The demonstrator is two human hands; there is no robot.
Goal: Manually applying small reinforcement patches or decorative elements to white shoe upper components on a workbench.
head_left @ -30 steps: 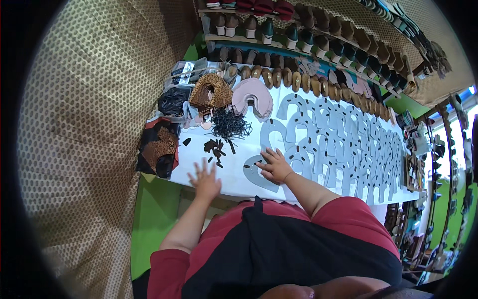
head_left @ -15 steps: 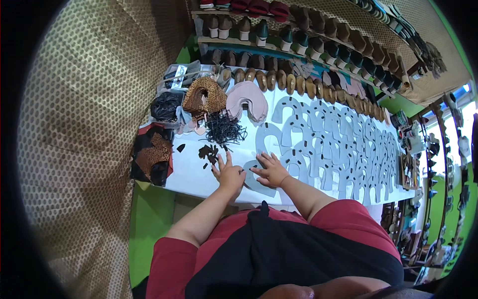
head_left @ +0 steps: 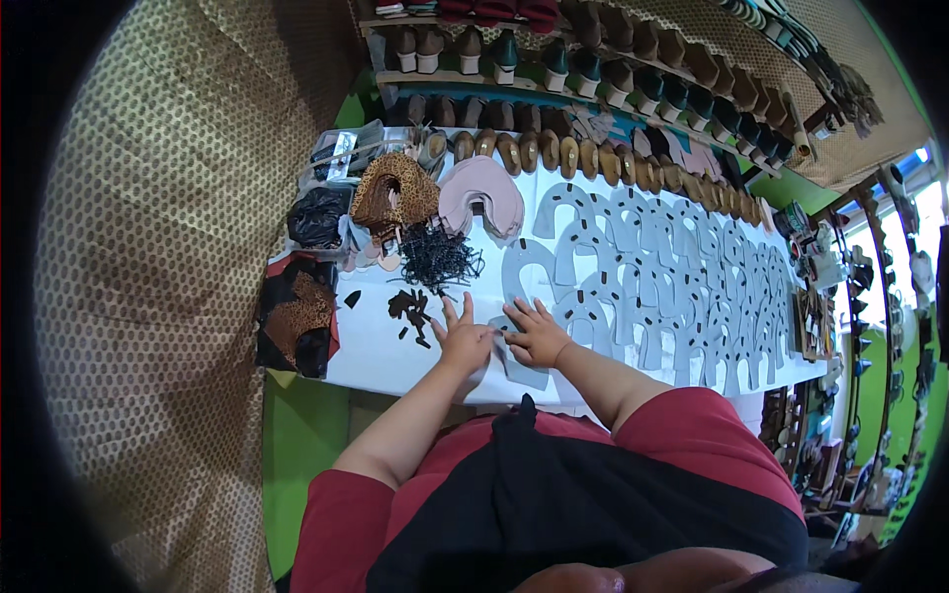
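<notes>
My left hand and my right hand lie side by side near the table's front edge, fingers spread. Both rest on or against a grey U-shaped shoe-upper piece, which they partly cover. The two thumbs point toward each other over it; a small dark spot shows between them, too small to make out. Just left of my left hand lies a scatter of small black strips. Beyond it is a tangled heap of thin black straps. To the right, overlapping rows of grey U-shaped pieces bear small black tabs.
A stack of pink U-shaped pieces and a leopard-print stack sit at the back left. Black and leopard material lies at the left end. Shoe lasts line the table's far edge, below shelves of shoes.
My hands stay close together over the grey piece, shifting only slightly, with the thumbs drawing nearer. The whole view has moved a little.
</notes>
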